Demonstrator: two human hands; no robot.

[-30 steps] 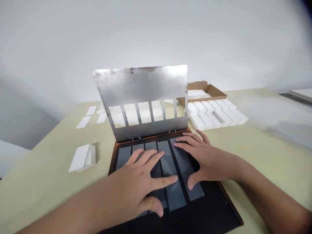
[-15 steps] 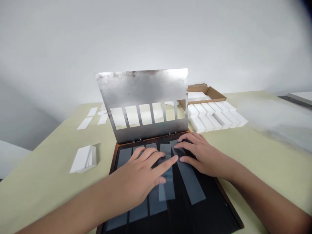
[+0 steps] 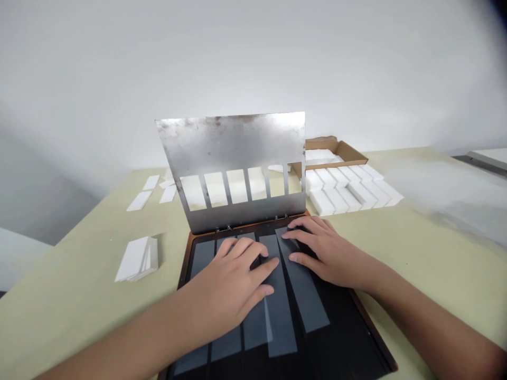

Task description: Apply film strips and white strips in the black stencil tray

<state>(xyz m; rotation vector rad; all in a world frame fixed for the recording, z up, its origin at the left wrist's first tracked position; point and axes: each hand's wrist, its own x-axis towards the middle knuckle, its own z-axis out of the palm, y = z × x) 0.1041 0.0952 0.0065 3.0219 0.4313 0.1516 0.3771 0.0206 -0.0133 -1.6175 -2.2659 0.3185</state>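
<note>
Several translucent grey-blue film strips lie side by side on a black board (image 3: 340,343) with a brown edge. My left hand (image 3: 233,279) spreads over the strips left of centre, its fingertips resting on one film strip (image 3: 283,311). That strip slightly overlaps its left neighbour. Over the far end of the rightmost film strip (image 3: 307,301), which lies at a slant, my right hand (image 3: 325,250) rests with fingers apart. A metal plate (image 3: 233,145) with a row of rectangular windows stands raised on hinges at the board's far edge. My left hand hides parts of several strips.
A small stack of white cards (image 3: 138,258) stands on the left of the yellowish table (image 3: 91,295). Loose white cards (image 3: 139,200) lie behind it. At the back right are rows of white card stacks (image 3: 352,192) and a cardboard box (image 3: 352,153) with white pieces inside.
The strip under my left fingertips has slid towards me and a little right. The rightmost strip's near end has shifted slightly left. My left index finger has drawn back from my right hand.
</note>
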